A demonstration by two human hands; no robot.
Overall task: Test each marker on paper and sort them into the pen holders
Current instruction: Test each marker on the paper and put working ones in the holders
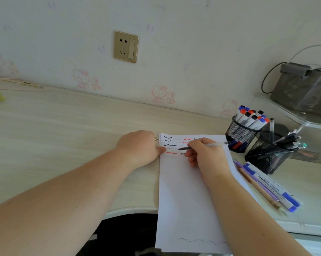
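A white sheet of paper (185, 191) lies on the desk, with black, red and blue scribbles near its far end. My right hand (205, 154) grips a thin pen (214, 145) with its dark tip on the paper by the scribbles. My left hand (139, 146) rests on the desk with its thumb touching the paper's left edge. Two black mesh pen holders stand to the right: the far holder (239, 133) is full of capped white markers, the near holder (266, 159) has several dark pens. Several loose markers and pencils (268, 187) lie right of the paper.
A pale wooden desk (63, 126) runs along a wall with a power socket (126, 46). A grey bag (302, 89) with cables sits on a clear shelf at the far right. The desk's front edge curves in under the paper, which overhangs it.
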